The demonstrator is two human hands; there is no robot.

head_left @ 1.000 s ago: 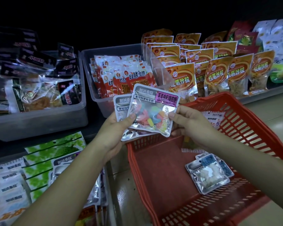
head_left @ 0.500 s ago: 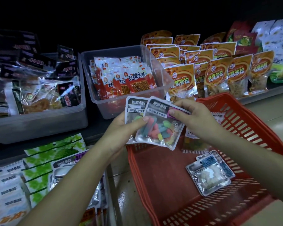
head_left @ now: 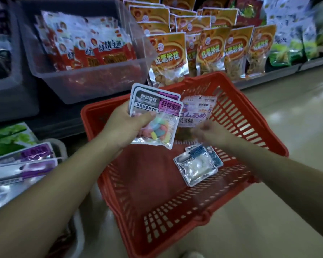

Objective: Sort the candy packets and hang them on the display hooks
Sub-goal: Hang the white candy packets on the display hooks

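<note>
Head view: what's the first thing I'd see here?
The big red basket fills the middle of the view. Over its left side, the left hand holds a small stack of candy packets, and the front one shows bright coloured sweets. Orange bags stand in rows behind the basket.

Shop, snack aisle. Shelf (head_left: 268, 76) stocked with many identical orange pouches (head_left: 169, 53), upright in rows, faces forward. Green bags (head_left: 295, 49) ranked beside them likewise. Clear bin (head_left: 86, 79) packed with duplicate red-white packets (head_left: 101, 51); grey bin (head_left: 6, 90) at left, contents blurred. Lower tier at left: purple-label packets (head_left: 35, 151) in overlapping stack. Red slotted shopping basket (head_left: 250, 127) before shelf, few candy packets (head_left: 196, 168) loose inside. Pale smooth floor (head_left: 296, 108) alongside. Printed retail packaging throughout, same item repeated many times.
</note>
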